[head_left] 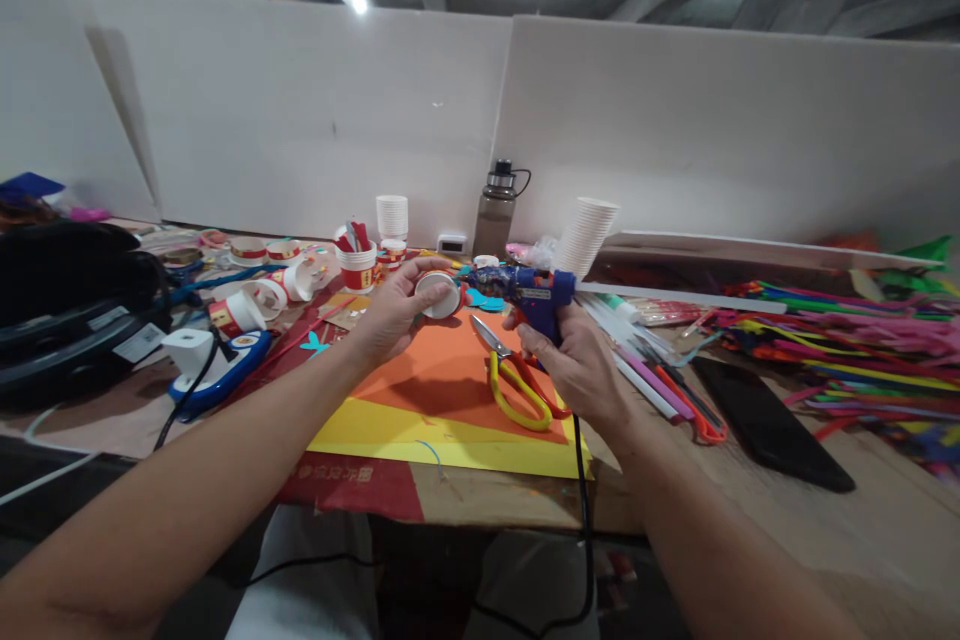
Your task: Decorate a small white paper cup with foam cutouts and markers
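Note:
My left hand (401, 313) is closed around a small paper cup (438, 296), its white round end turned toward me. In my right hand (574, 350) is a blue hot glue gun (541, 292), gripped by the handle. Its nozzle points left, close to the cup's side; whether the two touch I cannot tell. Below the glue gun, scissors with yellow and orange handles (517, 397) lie on orange paper (427, 375), which rests on a yellow sheet (367, 435). A black cord (582, 480) hangs from the glue gun over the table edge.
Behind stand a water bottle (496, 212) and stacked white cups (589, 235). Red-banded paper cups (238, 312) lie at left near a blue power strip (225, 375). At right are a black phone (772, 420) and many colourful pipe cleaners (862, 350). White panels (300, 110) close off the back.

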Action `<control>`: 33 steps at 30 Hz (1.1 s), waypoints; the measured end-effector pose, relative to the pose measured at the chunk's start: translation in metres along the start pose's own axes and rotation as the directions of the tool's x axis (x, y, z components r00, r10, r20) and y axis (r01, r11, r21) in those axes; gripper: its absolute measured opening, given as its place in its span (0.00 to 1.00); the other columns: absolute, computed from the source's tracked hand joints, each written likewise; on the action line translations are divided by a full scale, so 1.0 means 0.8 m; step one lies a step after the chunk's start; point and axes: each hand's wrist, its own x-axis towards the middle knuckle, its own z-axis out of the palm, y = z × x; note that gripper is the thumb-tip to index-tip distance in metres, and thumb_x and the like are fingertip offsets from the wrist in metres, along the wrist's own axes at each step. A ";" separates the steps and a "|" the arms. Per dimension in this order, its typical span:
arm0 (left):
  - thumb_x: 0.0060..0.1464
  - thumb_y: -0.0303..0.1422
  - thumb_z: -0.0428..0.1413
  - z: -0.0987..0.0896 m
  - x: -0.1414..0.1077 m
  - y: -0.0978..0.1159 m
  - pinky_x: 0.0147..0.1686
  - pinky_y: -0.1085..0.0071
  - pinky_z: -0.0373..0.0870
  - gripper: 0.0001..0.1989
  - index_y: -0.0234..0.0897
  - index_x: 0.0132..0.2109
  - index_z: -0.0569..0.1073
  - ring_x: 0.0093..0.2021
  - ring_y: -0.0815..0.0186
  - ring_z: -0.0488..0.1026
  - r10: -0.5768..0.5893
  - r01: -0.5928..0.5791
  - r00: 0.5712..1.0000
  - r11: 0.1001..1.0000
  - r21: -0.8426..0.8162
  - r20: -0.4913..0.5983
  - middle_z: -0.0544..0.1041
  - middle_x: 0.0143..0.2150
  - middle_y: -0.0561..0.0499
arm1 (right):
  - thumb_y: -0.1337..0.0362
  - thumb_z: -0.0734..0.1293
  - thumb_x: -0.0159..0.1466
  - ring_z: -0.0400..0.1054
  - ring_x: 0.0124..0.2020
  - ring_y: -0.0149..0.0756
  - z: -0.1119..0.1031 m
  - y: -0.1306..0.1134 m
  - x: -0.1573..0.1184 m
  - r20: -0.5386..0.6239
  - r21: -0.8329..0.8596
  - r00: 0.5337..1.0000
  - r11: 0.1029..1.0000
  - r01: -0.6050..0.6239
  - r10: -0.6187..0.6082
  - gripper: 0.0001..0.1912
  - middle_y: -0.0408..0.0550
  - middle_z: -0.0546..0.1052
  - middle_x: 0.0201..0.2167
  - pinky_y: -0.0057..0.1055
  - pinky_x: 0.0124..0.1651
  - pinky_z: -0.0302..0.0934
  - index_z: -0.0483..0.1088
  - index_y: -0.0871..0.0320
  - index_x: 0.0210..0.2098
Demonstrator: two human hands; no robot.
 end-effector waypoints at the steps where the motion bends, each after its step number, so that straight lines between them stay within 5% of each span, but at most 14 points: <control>1: 0.49 0.34 0.64 0.000 0.000 0.000 0.29 0.67 0.79 0.20 0.38 0.49 0.69 0.36 0.62 0.78 0.003 -0.003 1.000 1.000 0.001 0.000 0.77 0.37 0.50 | 0.59 0.63 0.63 0.67 0.32 0.34 0.000 0.001 0.000 -0.003 0.000 1.000 1.000 0.004 -0.004 0.14 0.50 0.75 0.37 0.33 0.37 0.63 0.69 0.61 0.44; 13: 0.50 0.33 0.63 0.004 -0.002 -0.001 0.28 0.68 0.79 0.19 0.37 0.48 0.68 0.37 0.61 0.79 0.001 -0.001 1.000 1.000 0.018 -0.013 0.77 0.38 0.48 | 0.58 0.63 0.63 0.69 0.34 0.38 0.002 0.000 0.002 -0.020 -0.185 0.999 0.982 0.027 -0.031 0.15 0.52 0.77 0.36 0.35 0.39 0.63 0.70 0.61 0.45; 33: 0.49 0.34 0.64 0.006 -0.002 0.001 0.29 0.67 0.79 0.20 0.37 0.48 0.68 0.38 0.61 0.79 0.005 -0.005 1.000 1.000 0.006 -0.020 0.77 0.37 0.49 | 0.58 0.63 0.64 0.69 0.36 0.38 0.003 0.000 -0.001 -0.018 -0.181 0.998 0.981 0.063 -0.067 0.16 0.52 0.76 0.39 0.36 0.41 0.64 0.68 0.58 0.49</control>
